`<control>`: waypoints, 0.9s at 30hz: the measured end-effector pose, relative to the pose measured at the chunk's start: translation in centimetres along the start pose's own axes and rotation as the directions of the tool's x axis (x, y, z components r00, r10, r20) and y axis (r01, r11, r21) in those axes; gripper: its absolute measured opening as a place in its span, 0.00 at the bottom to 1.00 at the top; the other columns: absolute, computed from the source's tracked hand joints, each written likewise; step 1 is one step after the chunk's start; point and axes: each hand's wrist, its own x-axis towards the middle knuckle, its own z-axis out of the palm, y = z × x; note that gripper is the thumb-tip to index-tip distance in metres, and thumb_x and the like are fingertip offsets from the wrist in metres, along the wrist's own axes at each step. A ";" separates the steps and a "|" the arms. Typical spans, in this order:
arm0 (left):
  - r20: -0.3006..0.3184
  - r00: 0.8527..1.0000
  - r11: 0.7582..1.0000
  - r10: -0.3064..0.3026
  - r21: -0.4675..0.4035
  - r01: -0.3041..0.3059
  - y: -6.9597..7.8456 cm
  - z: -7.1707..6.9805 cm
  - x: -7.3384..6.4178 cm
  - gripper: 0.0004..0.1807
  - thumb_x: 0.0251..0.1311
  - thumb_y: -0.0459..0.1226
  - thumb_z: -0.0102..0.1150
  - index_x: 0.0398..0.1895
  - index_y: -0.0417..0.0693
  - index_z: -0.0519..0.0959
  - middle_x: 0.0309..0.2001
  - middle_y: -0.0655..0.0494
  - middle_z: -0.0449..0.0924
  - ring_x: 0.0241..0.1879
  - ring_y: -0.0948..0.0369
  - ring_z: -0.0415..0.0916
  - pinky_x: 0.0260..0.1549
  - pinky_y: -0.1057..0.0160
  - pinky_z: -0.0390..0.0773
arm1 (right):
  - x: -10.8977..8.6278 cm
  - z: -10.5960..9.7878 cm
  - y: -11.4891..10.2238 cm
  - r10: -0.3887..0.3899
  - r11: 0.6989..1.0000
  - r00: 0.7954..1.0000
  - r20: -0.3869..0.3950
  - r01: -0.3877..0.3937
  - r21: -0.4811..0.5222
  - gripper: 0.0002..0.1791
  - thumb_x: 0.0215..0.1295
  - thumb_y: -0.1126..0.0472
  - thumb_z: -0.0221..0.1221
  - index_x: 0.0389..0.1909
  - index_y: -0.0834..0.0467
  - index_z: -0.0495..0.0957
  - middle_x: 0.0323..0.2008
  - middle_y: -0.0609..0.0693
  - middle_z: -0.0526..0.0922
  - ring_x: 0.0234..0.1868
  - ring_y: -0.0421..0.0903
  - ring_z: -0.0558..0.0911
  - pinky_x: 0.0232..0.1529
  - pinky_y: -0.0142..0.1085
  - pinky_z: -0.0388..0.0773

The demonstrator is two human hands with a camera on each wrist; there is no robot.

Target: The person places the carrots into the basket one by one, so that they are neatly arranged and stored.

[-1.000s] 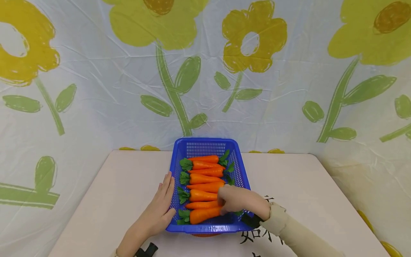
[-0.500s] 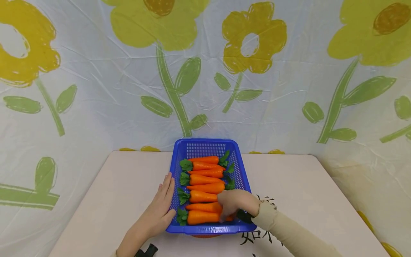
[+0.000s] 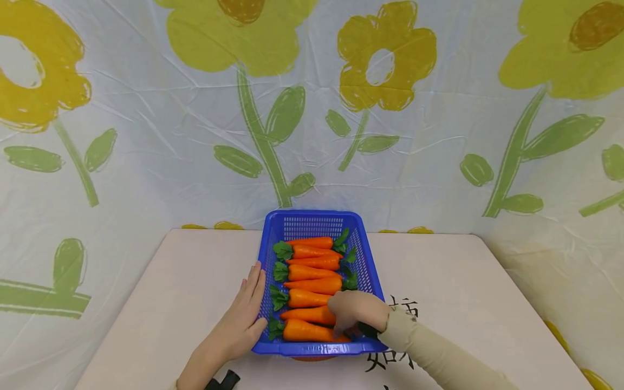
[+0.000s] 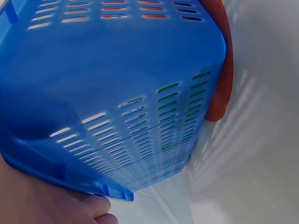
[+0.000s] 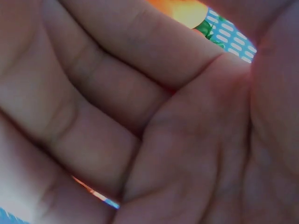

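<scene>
A blue plastic basket (image 3: 370, 257) holds several orange carrots with green leafy tops, laid crosswise in a row. My left hand (image 3: 239, 314) lies against the basket's left side with its fingers extended along the rim; in the left wrist view, the left fingers (image 4: 96, 205) show at the rim. My right hand (image 3: 358, 310) reaches into the near right part, its curled fingers on the second-nearest carrot (image 3: 304, 314), whose leafy end it hides. The fingertips come down at the nearest carrot (image 3: 307, 330). In the right wrist view, the bent right fingers (image 5: 88, 126) fill most of the picture.
The basket stands on a pale table (image 3: 195, 281) near its back edge. Part of a reddish-brown object (image 4: 222, 88) shows beneath it. Black characters (image 3: 390, 357) mark the table to the right. A flower-printed cloth (image 3: 419, 162) hangs behind.
My right hand has moved slightly left and toward the front. The nearest carrot has turned, its narrow end now closer to the front rim. My left hand has stayed put.
</scene>
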 end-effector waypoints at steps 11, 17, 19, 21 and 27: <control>0.004 1.000 1.000 0.006 -0.013 -0.006 0.1 -0.2 0.1 0.47 0.56 0.29 0.51 0.77 0.32 0.40 0.79 0.42 0.28 0.78 0.48 0.31 0.71 0.67 0.25 | -1.5 -1.7 1.9 -0.155 0.964 0.985 -0.081 0.169 0.204 0.19 0.61 0.55 0.67 0.14 0.59 0.81 0.11 0.48 0.79 0.10 0.41 0.76 0.17 0.31 0.75; 0.005 1.000 1.000 0.008 -0.010 -0.008 0.0 -0.3 0.1 0.47 0.56 0.29 0.51 0.77 0.32 0.39 0.79 0.41 0.28 0.78 0.47 0.31 0.71 0.68 0.24 | -2.6 -2.6 3.1 -0.216 0.924 0.963 -0.162 0.255 0.284 0.18 0.63 0.56 0.66 0.16 0.61 0.82 0.10 0.49 0.79 0.11 0.42 0.77 0.15 0.32 0.75; 0.007 1.000 1.000 0.008 -0.006 -0.008 -0.1 -0.2 0.1 0.48 0.56 0.29 0.51 0.78 0.32 0.39 0.79 0.42 0.28 0.78 0.47 0.31 0.71 0.68 0.24 | -3.0 -2.9 3.6 -0.237 0.906 0.951 -0.197 0.290 0.309 0.18 0.63 0.57 0.66 0.16 0.62 0.83 0.10 0.50 0.78 0.11 0.43 0.76 0.15 0.32 0.75; 0.010 1.000 1.000 0.010 -0.001 -0.010 -0.1 -0.2 0.1 0.48 0.56 0.29 0.51 0.78 0.32 0.39 0.79 0.42 0.28 0.78 0.48 0.31 0.71 0.68 0.24 | -3.4 -3.1 4.1 -0.253 0.893 0.939 -0.234 0.320 0.317 0.18 0.64 0.57 0.65 0.16 0.60 0.83 0.11 0.49 0.78 0.12 0.42 0.76 0.16 0.32 0.75; 0.020 1.000 1.000 0.008 -0.005 -0.008 -0.1 -0.2 0.0 0.47 0.57 0.28 0.50 0.77 0.32 0.38 0.79 0.42 0.28 0.78 0.48 0.30 0.70 0.68 0.24 | -4.8 -3.4 5.3 -0.321 0.844 0.866 -0.383 0.445 0.299 0.12 0.67 0.56 0.62 0.23 0.55 0.82 0.15 0.47 0.79 0.14 0.39 0.74 0.19 0.31 0.76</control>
